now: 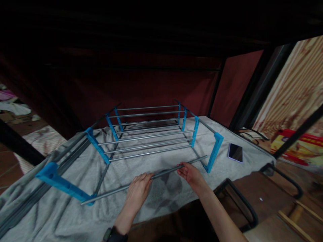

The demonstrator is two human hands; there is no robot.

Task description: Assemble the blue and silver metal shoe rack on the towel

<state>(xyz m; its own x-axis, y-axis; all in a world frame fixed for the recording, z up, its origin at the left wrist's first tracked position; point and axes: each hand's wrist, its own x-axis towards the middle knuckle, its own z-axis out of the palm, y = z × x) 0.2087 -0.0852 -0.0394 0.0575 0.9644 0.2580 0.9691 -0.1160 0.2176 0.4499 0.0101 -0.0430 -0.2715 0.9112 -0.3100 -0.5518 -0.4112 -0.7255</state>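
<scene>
The thumb and fingertips of the right hand (192, 176) pinch a long, thin grey metal rod (165, 172); the left hand (139, 188), fingers pressed together, closes over it nearer its left end. Beyond the fingers stands a rack of blue plastic brackets and grey metal tubes (151, 136) on grey cloth (75, 222). Right of the right fingers lies a dark-screened, lilac-edged phone (235, 153).

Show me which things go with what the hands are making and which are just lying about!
Part of the job:
gray rod, held in the left hand and right hand
blue brackets
crossbars between them

Just lying about, it seems:
phone on the cloth
red-and-yellow package
</scene>
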